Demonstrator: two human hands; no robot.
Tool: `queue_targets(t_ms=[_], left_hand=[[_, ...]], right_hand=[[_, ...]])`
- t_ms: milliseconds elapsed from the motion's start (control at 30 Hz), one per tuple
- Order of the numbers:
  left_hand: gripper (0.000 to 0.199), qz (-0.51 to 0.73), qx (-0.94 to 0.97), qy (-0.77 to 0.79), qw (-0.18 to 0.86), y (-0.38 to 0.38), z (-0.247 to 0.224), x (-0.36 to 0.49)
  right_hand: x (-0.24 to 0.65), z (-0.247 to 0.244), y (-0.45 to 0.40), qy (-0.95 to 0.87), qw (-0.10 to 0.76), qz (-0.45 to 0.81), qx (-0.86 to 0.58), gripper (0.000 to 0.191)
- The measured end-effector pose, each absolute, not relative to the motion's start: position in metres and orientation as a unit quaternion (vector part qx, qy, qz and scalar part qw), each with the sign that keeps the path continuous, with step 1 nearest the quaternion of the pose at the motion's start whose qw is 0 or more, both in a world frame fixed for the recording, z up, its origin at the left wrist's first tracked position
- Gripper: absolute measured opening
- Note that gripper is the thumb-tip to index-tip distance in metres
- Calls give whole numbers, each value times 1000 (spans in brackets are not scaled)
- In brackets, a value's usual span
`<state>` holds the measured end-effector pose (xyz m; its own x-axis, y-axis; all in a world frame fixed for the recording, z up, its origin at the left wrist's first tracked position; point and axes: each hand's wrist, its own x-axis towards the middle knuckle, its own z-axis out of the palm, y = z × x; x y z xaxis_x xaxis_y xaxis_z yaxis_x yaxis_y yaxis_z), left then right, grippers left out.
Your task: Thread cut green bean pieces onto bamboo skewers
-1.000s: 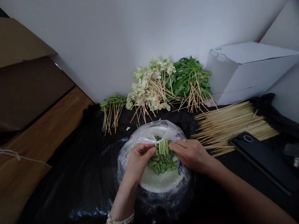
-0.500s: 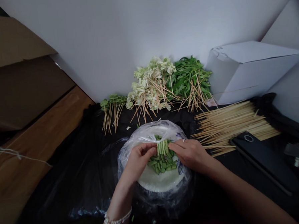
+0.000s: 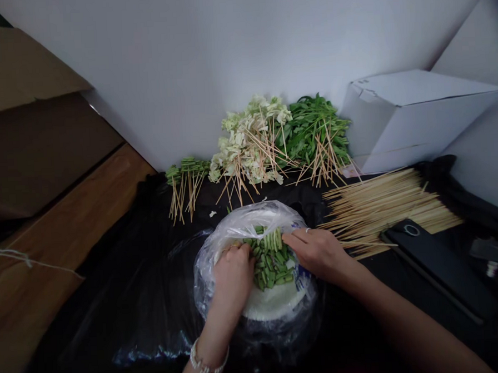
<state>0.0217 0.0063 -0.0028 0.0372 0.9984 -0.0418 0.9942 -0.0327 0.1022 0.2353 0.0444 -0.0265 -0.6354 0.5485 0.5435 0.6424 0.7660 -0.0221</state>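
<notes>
Cut green bean pieces [image 3: 272, 266] lie in a pale bowl [image 3: 266, 305] lined with a clear plastic bag [image 3: 206, 255]. A row of bean pieces [image 3: 273, 240] sits side by side at my right hand [image 3: 319, 250], whose fingers are pinched at the row's right end; a skewer in it cannot be made out. My left hand [image 3: 235, 268] reaches down into the left of the bowl, fingertips bent among the beans. What those fingertips hold, if anything, is hidden.
Skewered green beans [image 3: 186, 173], pale leaves [image 3: 250, 133] and green leaves [image 3: 312, 127] lie along the wall. Bare skewers [image 3: 392, 207] and a phone [image 3: 432, 266] are at the right, before a white box [image 3: 420, 116]. A cardboard box [image 3: 33, 136] stands left.
My left hand has let go of the left end of the bean row and moved down and left into the loose beans. My right hand has stayed with the row.
</notes>
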Motion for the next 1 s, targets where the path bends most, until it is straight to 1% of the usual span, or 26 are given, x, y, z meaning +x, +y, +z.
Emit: queue_targets(t_ms=[67, 200, 333, 467, 600, 633, 767, 900, 1000], left_hand=[[14, 12, 718, 695, 43, 7, -3, 21], [18, 0, 721, 692, 37, 7, -3, 20], [16, 46, 733, 674, 78, 7, -5, 20], [15, 127, 717, 665, 167, 9, -9, 19], [32, 240, 681, 648, 242, 13, -10, 16], [33, 260, 672, 645, 253, 14, -9, 16], [24, 324, 627, 626, 332, 14, -7, 17], [20, 427, 485, 587, 487, 12, -9, 21], [24, 497, 330, 536, 598, 10, -8, 25]], right_hand=[[235, -27, 44, -900, 268, -87, -333, 20], [234, -28, 44, -899, 273, -90, -330, 22], [233, -27, 44, -898, 276, -86, -331, 22], [234, -23, 44, -895, 291, -75, -330, 22], [234, -21, 43, -891, 303, -64, -332, 24], [234, -21, 43, -891, 304, -62, -332, 25], [234, -21, 42, -890, 309, -48, -332, 25], [234, -21, 42, -890, 315, -39, -329, 25], [235, -21, 43, -886, 321, -37, -331, 25]])
